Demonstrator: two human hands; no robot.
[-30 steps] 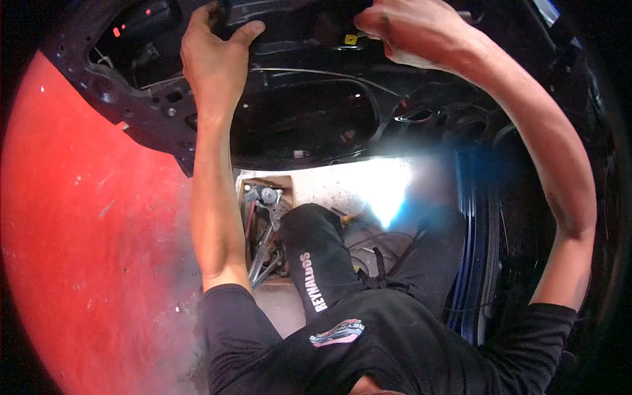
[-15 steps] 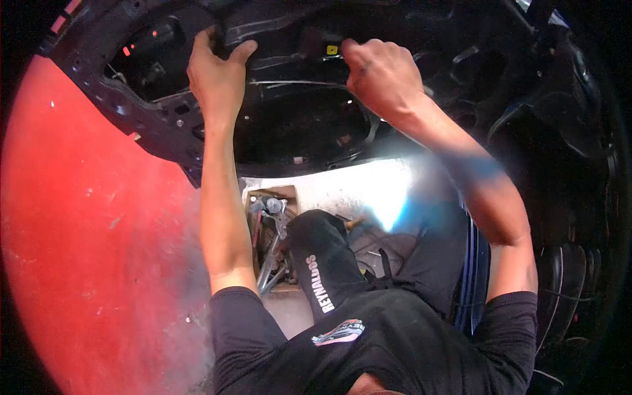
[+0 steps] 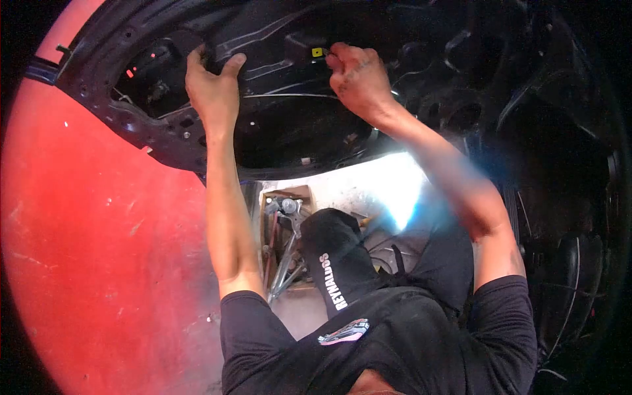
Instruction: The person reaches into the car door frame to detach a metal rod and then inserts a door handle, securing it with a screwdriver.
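Observation:
A dark car door frame or similar black panel (image 3: 276, 72) fills the top of the view, with large openings in it. On its left part lies my left hand (image 3: 214, 85), thumb and fingers apart, the fingertips partly lost against the dark surface. To the right, my right hand (image 3: 359, 76) is closed, knuckles up, close beside a small yellow clip (image 3: 317, 52) on the panel. What its fingers pinch, if anything, is too small and hidden to name.
A cardboard box (image 3: 305, 192) of metal parts and tools stands on the floor beside my knee (image 3: 332, 230). Red floor or surface (image 3: 118, 250) spreads at the left. A bright glare lies below the panel; dark cables (image 3: 573, 289) are at the right.
The panel's features appear shifted in view. My right hand has moved slightly left and turned, staying close to the yellow clip. My left hand keeps its spread shape.

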